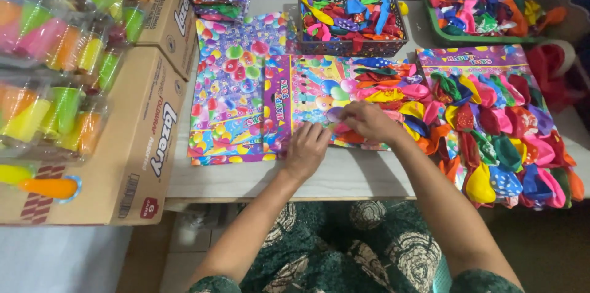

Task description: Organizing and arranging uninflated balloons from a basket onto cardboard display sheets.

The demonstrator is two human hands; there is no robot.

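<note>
Head view: left hand (305, 150) is pressing flat, fingers released, on the printed card sheet (307, 99); right hand (367, 121) is pinching a purple balloon (335, 115) against it. Balloon looks light, limp, stretchy; probably best gripping at the neck.

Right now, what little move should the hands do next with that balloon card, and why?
Probably press the purple balloon down onto the colourful card. The right hand pinches it just above the card's bare part, the left hand lies flat holding the card's lower edge steady, and the rows of balloons already fixed end right beside that spot.
</note>
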